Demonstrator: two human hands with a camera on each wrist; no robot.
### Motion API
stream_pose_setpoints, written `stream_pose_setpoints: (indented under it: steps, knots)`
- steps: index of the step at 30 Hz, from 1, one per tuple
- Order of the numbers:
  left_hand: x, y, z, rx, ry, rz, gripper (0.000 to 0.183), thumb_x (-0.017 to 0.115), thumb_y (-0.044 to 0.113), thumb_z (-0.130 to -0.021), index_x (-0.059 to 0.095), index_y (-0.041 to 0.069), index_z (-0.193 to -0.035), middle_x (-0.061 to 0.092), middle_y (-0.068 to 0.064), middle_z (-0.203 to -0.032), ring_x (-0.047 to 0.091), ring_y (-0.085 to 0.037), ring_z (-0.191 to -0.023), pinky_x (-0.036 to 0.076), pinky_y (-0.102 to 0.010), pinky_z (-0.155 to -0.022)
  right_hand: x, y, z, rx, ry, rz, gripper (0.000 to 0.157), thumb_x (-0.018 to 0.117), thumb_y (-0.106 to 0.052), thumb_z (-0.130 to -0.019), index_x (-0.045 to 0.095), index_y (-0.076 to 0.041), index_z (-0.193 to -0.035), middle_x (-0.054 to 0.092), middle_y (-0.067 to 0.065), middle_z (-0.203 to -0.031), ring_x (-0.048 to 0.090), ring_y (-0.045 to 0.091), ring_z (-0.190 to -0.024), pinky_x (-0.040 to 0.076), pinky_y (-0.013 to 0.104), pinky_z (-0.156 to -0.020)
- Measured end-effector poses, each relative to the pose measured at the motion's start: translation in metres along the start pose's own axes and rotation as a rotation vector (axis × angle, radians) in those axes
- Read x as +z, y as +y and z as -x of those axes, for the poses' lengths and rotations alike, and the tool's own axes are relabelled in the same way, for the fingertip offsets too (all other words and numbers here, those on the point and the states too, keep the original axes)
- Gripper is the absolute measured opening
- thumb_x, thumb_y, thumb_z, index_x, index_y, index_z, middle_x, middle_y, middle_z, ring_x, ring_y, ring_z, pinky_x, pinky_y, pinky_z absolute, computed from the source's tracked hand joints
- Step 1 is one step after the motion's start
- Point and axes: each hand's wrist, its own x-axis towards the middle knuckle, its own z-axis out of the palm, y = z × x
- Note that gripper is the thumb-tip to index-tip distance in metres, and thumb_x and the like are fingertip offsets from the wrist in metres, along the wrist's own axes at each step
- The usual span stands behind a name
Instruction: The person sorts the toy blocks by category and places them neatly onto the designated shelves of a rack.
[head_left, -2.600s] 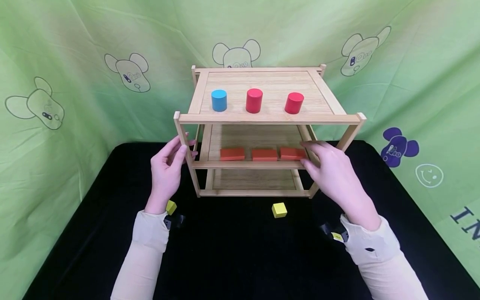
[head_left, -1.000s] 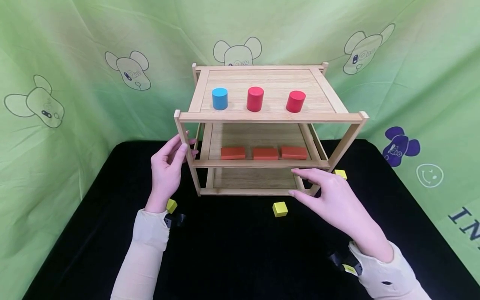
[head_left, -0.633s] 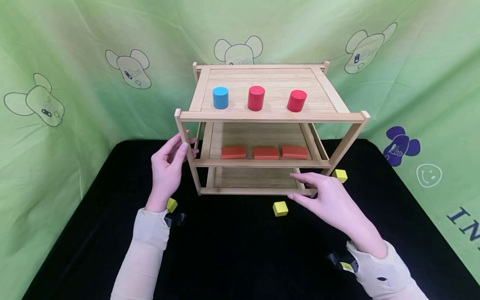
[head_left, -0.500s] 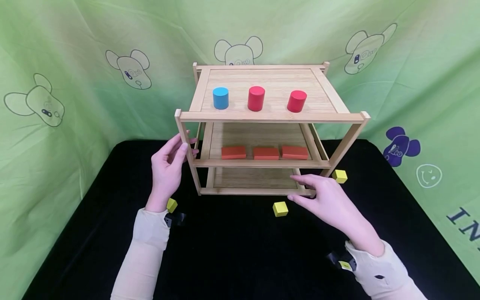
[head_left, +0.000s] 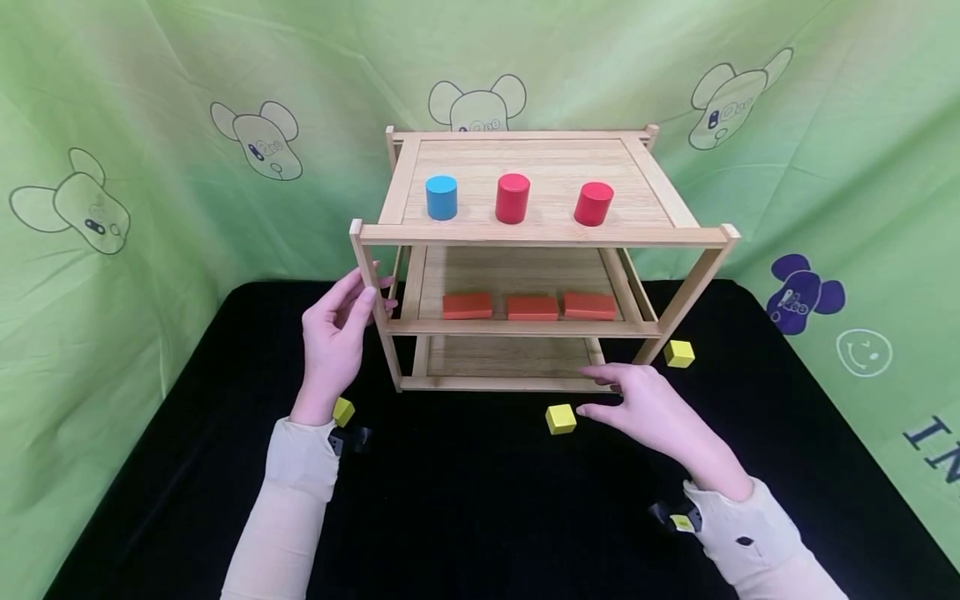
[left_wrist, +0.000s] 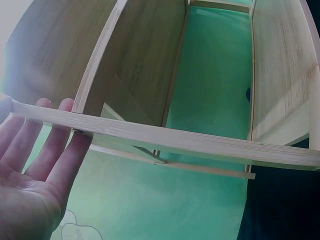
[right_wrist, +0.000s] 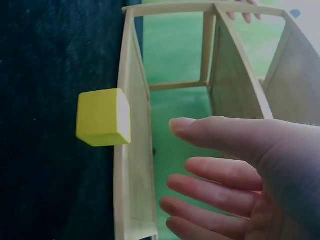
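So, left hand [head_left: 333,342] has the three-tier wooden shelf [head_left: 522,237] by its left front post, thumb on the near side and fingers reaching round behind. Right hand [head_left: 647,405] is down low near the bottom tier, thumb and fingers spread, just beside a yellow cube [head_left: 561,420] with a gap between. That cube's sitting on the black cloth [head_left: 480,517] right in front of the shelf. Second yellow cube [head_left: 679,354] is by the right front leg, and a third yellow block [head_left: 343,412] pokes out beside the left wrist, partly hidden. Middle tier's got three orange-red blocks [head_left: 532,308] lined up along its front edge. Up top, left to right: blue cylinder [head_left: 441,200], tall red cylinder [head_left: 512,200], shorter red cylinder [head_left: 593,205].
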Motion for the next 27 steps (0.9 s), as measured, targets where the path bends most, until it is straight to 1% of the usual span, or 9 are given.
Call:
stream_pose_setpoints:
  steps: [4,8,13,16,23,27]
  knots:
    - [-0.001,0.0,0.0,-0.002,-0.001,-0.005,0.034,0.056,0.009,-0.106,0.062,-0.002,-0.137,0.071,-0.021,-0.116,0.073,-0.032,-0.089,0.06,-0.038,-0.084,0.006,0.007,-0.001,-0.015,-0.026,-0.031,0.047,0.085,-0.023,-0.084,0.072,0.001,-0.122,0.073,0.014,-0.111,0.071,0.031,-0.098,0.059,0.05,-0.08]
    - [-0.001,-0.001,-0.001,-0.005,-0.001,-0.004,0.035,0.057,0.01,-0.106,0.061,-0.003,-0.137,0.071,-0.02,-0.117,0.073,-0.034,-0.089,0.06,-0.04,-0.083,0.012,0.012,-0.004,-0.038,-0.075,-0.051,0.046,0.086,-0.022,-0.084,0.072,0.003,-0.12,0.074,0.013,-0.11,0.071,0.029,-0.095,0.059,0.049,-0.081]
    - [-0.001,0.0,-0.001,-0.006,-0.003,-0.002,0.034,0.058,0.011,-0.105,0.063,0.001,-0.137,0.071,-0.019,-0.117,0.073,-0.034,-0.09,0.06,-0.043,-0.083,0.018,0.015,-0.006,-0.059,-0.154,-0.06,0.042,0.086,-0.017,-0.083,0.073,0.002,-0.119,0.074,0.009,-0.111,0.071,0.025,-0.094,0.06,0.044,-0.081]
    - [-0.001,0.001,-0.001,-0.007,-0.004,-0.004,0.034,0.058,0.012,-0.105,0.063,0.002,-0.137,0.071,-0.019,-0.118,0.073,-0.034,-0.091,0.06,-0.044,-0.083,0.022,0.016,-0.008,-0.074,-0.187,-0.07,0.039,0.085,-0.016,-0.083,0.074,0.001,-0.117,0.074,0.008,-0.11,0.071,0.023,-0.093,0.06,0.042,-0.081]
    - [-0.001,0.0,0.0,-0.012,-0.004,-0.004,0.034,0.057,0.011,-0.106,0.062,-0.001,-0.138,0.07,-0.021,-0.118,0.073,-0.033,-0.091,0.06,-0.042,-0.084,0.026,0.018,-0.01,-0.079,-0.191,-0.096,0.03,0.084,-0.013,-0.085,0.076,-0.003,-0.112,0.074,0.001,-0.102,0.071,0.018,-0.09,0.06,0.04,-0.078]
    - [0.0,0.0,0.0,-0.017,-0.005,0.006,0.035,0.057,0.009,-0.106,0.06,-0.004,-0.137,0.07,-0.022,-0.118,0.073,-0.033,-0.091,0.06,-0.041,-0.084,0.028,0.02,-0.009,-0.075,-0.185,-0.109,0.028,0.084,-0.013,-0.085,0.077,-0.004,-0.11,0.074,-0.001,-0.099,0.071,0.016,-0.088,0.06,0.039,-0.077]
